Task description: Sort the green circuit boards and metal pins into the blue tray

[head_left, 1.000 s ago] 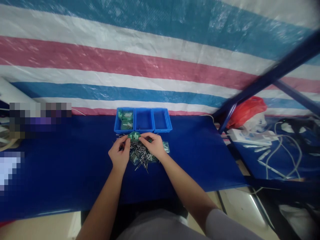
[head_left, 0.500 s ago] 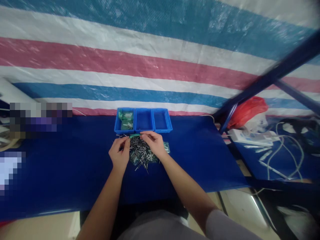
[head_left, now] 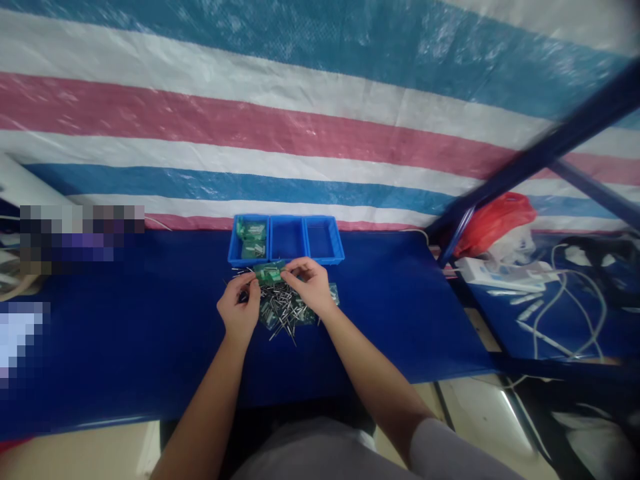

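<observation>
Between my two hands, a small green plastic bag (head_left: 270, 272) with light-coloured pieces inside is held up by its sides. My left hand (head_left: 239, 303) pinches its left edge between thumb and fingers. On the opposite edge, my right hand (head_left: 311, 285) grips it the same way. Below the bag lies a heap of thin dark and silvery metal pins (head_left: 285, 308); their exact kind is hard to tell. More green bags (head_left: 270, 316) lie under and around the heap. Just behind my hands stands a blue three-part tray (head_left: 289, 260), with green bags (head_left: 253, 240) in its left compartment.
The blue table (head_left: 150, 347) runs left and right of the heap. A striped plastic sheet (head_left: 320, 133) hangs behind it. To the right are a blue metal frame (head_left: 500, 177), a red plastic bag (head_left: 497, 220), a white box (head_left: 503, 273) and loose cables (head_left: 603, 313).
The green bag was seen nearly edge-on before; now its flat face is turned toward me and spread between my hands. My hands have barely moved.
</observation>
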`<state>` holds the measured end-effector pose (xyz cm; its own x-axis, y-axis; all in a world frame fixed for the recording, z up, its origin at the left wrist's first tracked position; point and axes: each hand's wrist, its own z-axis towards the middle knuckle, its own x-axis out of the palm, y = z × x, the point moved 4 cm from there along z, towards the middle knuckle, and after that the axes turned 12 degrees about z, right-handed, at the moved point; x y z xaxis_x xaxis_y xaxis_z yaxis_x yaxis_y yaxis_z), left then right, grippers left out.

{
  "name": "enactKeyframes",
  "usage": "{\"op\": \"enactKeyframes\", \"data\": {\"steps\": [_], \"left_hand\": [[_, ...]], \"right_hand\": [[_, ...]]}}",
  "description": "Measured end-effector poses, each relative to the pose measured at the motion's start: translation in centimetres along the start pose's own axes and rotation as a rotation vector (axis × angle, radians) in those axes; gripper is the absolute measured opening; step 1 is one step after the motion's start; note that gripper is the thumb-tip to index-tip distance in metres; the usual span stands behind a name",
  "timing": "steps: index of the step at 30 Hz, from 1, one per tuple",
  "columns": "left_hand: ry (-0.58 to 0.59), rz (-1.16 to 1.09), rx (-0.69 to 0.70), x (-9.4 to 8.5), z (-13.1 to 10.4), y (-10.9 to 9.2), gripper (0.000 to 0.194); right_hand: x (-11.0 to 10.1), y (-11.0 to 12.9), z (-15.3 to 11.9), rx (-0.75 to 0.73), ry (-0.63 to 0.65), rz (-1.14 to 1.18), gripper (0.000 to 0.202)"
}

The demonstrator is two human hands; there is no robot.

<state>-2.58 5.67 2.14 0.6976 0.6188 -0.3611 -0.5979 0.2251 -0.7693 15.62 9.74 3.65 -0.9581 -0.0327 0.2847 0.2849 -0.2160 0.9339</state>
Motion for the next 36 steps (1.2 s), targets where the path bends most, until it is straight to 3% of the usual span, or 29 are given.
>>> {"op": "enactKeyframes", "data": {"steps": [7,13,18,28,33,36], "left_hand": [[0.089,-0.130,0.005,0.3,-0.1,-0.4,0.033],[0.196,-0.025,0.200,0.1,0.3,-1.8,0.020],[0.196,0.048,0.275,0.3,0.4,-2.4,0.012],[0.133,0.021,0.090,0.2,-0.1,-0.9,0.017],[0.130,-0.018,0.112,0.2,-0.1,-0.9,0.016],[0.095,-0.004,0.081,0.1,-0.1,-0.6,0.016]], "right_hand": [[0.2,0.3,-0.2,0.017,0.027,0.193,0.024],[0.5,0.1,-0.3,0.039,0.047,0.136,0.030],[0.7,-0.2,-0.5,0.033,0.084,0.110,0.030],[0.5,0.8,-0.1,-0.096,0.088,-0.131,0.018],[0.5,-0.2,-0.2,0.050,0.104,-0.058,0.020],[0.5,-0.4,-0.2,0.057,0.097,-0.039,0.019]]}}
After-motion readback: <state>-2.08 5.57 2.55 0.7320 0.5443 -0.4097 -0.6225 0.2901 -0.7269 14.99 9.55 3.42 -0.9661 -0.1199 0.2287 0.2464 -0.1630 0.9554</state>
